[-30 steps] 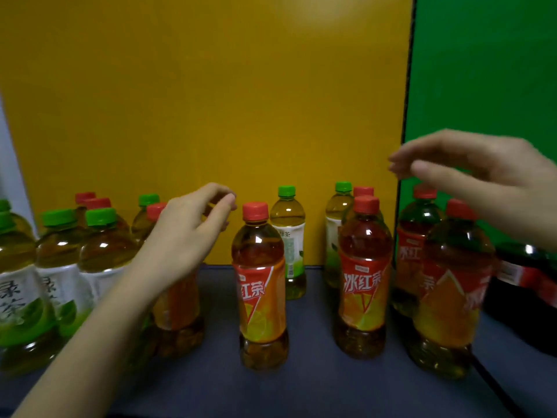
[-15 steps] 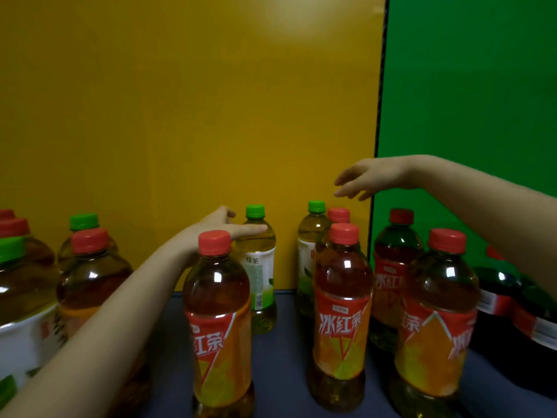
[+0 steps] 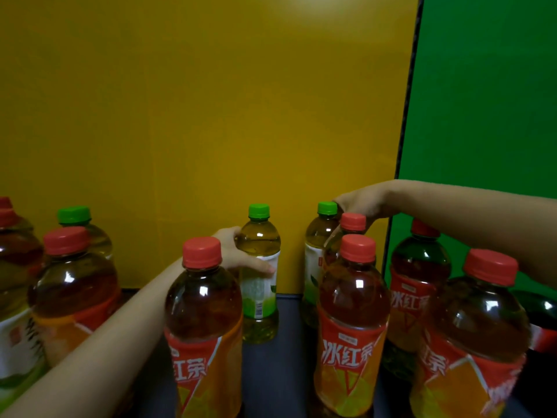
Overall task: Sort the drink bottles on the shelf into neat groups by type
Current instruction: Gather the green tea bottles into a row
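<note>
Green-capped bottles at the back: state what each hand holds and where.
Left hand wraps the body of the middle green-capped bottle, just below its shoulder. Right hand is at the neck of the other green-capped bottle; whether it grips is unclear.

Bottles on the shelf

Seven bottles with red caps [image 3: 202,252] show. Three bottles with green caps [image 3: 259,211] show. One dark bottle [image 3: 542,321] sits far right.

Back wall: yellow panel [image 3: 196,116], flat and matte, standing behind the shelf surface [image 3: 286,300].
Adjoining panel: green panel [image 3: 488,101], right of the yellow panel.
Joint: dark seam [image 3: 407,116] between the two panels, leaning slightly.
Shelf surface: dark, grey-blue, meeting the yellow panel's lower edge.
Light: dim; faint bright patch at the yellow panel's top.
</note>
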A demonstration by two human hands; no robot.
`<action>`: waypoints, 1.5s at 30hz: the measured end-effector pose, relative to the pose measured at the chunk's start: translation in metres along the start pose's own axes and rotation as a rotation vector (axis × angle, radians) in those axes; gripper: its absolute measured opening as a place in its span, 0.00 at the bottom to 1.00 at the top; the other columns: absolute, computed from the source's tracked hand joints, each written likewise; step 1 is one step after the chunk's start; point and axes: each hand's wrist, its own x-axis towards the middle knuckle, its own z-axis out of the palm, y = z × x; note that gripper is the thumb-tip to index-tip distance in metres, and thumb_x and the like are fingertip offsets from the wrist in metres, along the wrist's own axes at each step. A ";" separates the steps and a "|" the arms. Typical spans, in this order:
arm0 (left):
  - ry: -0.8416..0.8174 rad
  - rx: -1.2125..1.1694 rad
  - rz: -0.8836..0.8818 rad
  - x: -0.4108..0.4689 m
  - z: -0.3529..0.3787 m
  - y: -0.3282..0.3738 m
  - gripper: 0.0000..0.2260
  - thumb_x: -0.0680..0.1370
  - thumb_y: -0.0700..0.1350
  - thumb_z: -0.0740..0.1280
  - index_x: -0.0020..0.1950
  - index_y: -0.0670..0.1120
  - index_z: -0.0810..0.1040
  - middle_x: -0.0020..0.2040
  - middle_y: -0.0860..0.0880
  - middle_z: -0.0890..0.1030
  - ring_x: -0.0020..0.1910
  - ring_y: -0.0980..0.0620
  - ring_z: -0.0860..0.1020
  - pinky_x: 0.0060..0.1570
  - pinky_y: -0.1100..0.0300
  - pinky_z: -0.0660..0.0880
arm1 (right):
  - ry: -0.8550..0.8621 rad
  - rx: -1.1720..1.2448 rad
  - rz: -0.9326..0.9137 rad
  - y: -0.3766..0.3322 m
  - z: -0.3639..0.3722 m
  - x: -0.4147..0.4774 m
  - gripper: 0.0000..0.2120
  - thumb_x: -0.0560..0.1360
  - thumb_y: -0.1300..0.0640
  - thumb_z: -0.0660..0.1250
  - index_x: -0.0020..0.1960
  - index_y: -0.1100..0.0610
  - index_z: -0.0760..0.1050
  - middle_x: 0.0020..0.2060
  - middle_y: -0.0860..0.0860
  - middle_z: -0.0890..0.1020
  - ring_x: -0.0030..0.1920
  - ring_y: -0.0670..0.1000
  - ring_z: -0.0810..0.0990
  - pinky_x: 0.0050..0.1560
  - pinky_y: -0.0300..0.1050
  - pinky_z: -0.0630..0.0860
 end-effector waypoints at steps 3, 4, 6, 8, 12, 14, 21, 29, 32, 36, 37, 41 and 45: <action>0.020 0.054 0.018 0.007 0.000 -0.003 0.31 0.61 0.43 0.80 0.61 0.45 0.73 0.56 0.46 0.80 0.55 0.47 0.78 0.57 0.47 0.75 | 0.067 -0.009 -0.036 -0.002 0.004 0.000 0.12 0.71 0.63 0.70 0.54 0.60 0.74 0.46 0.53 0.81 0.45 0.49 0.80 0.46 0.44 0.78; 0.027 0.058 0.022 0.008 0.000 -0.003 0.31 0.61 0.44 0.80 0.61 0.45 0.73 0.56 0.47 0.80 0.55 0.47 0.78 0.57 0.48 0.76 | 0.088 -0.008 -0.051 -0.002 0.004 0.000 0.09 0.71 0.61 0.71 0.50 0.59 0.74 0.42 0.52 0.81 0.42 0.49 0.80 0.42 0.41 0.77; 0.037 0.064 0.026 0.008 0.001 -0.004 0.30 0.60 0.44 0.80 0.60 0.46 0.74 0.55 0.47 0.80 0.54 0.48 0.79 0.54 0.50 0.77 | 0.100 -0.012 -0.069 -0.003 0.003 0.001 0.08 0.70 0.59 0.72 0.44 0.59 0.73 0.37 0.52 0.79 0.37 0.48 0.77 0.36 0.38 0.74; 0.041 0.059 0.044 0.007 0.000 -0.003 0.28 0.60 0.44 0.80 0.58 0.46 0.76 0.53 0.47 0.81 0.52 0.48 0.79 0.52 0.51 0.78 | 0.113 -0.046 -0.064 -0.005 0.004 0.000 0.10 0.69 0.58 0.72 0.41 0.59 0.72 0.34 0.52 0.76 0.33 0.47 0.74 0.32 0.36 0.70; 0.062 0.051 0.049 0.004 -0.002 0.000 0.25 0.61 0.43 0.80 0.55 0.46 0.77 0.51 0.48 0.82 0.49 0.49 0.80 0.43 0.58 0.78 | 0.205 -0.058 -0.073 -0.006 0.000 -0.005 0.11 0.67 0.55 0.74 0.42 0.60 0.75 0.36 0.54 0.78 0.36 0.50 0.76 0.36 0.38 0.71; 0.096 0.030 0.076 0.003 -0.005 0.005 0.22 0.61 0.43 0.80 0.52 0.47 0.77 0.48 0.49 0.82 0.46 0.51 0.80 0.39 0.61 0.77 | 0.274 -0.052 -0.088 -0.007 -0.006 -0.008 0.15 0.65 0.54 0.75 0.45 0.62 0.75 0.37 0.55 0.78 0.38 0.51 0.76 0.37 0.41 0.71; 0.360 -0.111 0.217 -0.009 -0.033 0.041 0.23 0.60 0.46 0.80 0.52 0.46 0.79 0.47 0.49 0.82 0.46 0.52 0.79 0.40 0.57 0.76 | 0.626 0.053 -0.254 -0.032 -0.023 -0.029 0.25 0.65 0.52 0.74 0.59 0.61 0.73 0.53 0.56 0.79 0.53 0.56 0.78 0.52 0.54 0.79; 0.613 -0.166 0.513 -0.055 -0.075 0.089 0.25 0.61 0.44 0.79 0.56 0.45 0.78 0.53 0.49 0.81 0.52 0.53 0.79 0.50 0.56 0.78 | 0.829 0.220 -0.602 -0.093 -0.035 -0.086 0.30 0.64 0.55 0.75 0.63 0.51 0.68 0.48 0.46 0.76 0.53 0.52 0.76 0.50 0.50 0.78; 0.668 -0.171 0.581 -0.082 -0.092 0.104 0.23 0.63 0.43 0.77 0.56 0.45 0.77 0.51 0.51 0.81 0.49 0.58 0.79 0.41 0.65 0.78 | 0.865 0.248 -0.726 -0.113 -0.035 -0.108 0.29 0.65 0.56 0.74 0.63 0.50 0.68 0.47 0.44 0.76 0.50 0.46 0.76 0.46 0.44 0.77; 0.746 -0.176 0.649 -0.125 -0.116 0.120 0.19 0.65 0.42 0.76 0.54 0.45 0.78 0.48 0.52 0.81 0.45 0.61 0.80 0.43 0.63 0.80 | 0.903 0.317 -0.879 -0.138 -0.032 -0.134 0.28 0.68 0.57 0.72 0.65 0.54 0.67 0.48 0.45 0.75 0.48 0.44 0.75 0.42 0.38 0.75; 0.758 -0.166 0.653 -0.137 -0.123 0.121 0.19 0.66 0.43 0.76 0.54 0.45 0.78 0.50 0.51 0.81 0.48 0.58 0.80 0.45 0.60 0.80 | 0.913 0.317 -0.907 -0.145 -0.030 -0.139 0.28 0.68 0.56 0.72 0.66 0.54 0.67 0.48 0.45 0.75 0.48 0.44 0.75 0.41 0.36 0.74; 0.753 -0.095 0.662 -0.183 -0.149 0.113 0.14 0.67 0.46 0.75 0.51 0.50 0.77 0.51 0.53 0.80 0.54 0.57 0.79 0.46 0.61 0.79 | 0.946 0.265 -0.992 -0.177 -0.013 -0.155 0.28 0.69 0.54 0.71 0.66 0.56 0.66 0.53 0.50 0.75 0.50 0.44 0.77 0.40 0.34 0.75; 0.776 -0.033 0.617 -0.225 -0.175 0.091 0.15 0.67 0.47 0.75 0.53 0.48 0.78 0.52 0.52 0.81 0.53 0.57 0.80 0.46 0.62 0.79 | 0.935 0.270 -1.018 -0.213 0.013 -0.161 0.27 0.70 0.52 0.70 0.65 0.57 0.66 0.55 0.51 0.74 0.54 0.46 0.77 0.43 0.34 0.75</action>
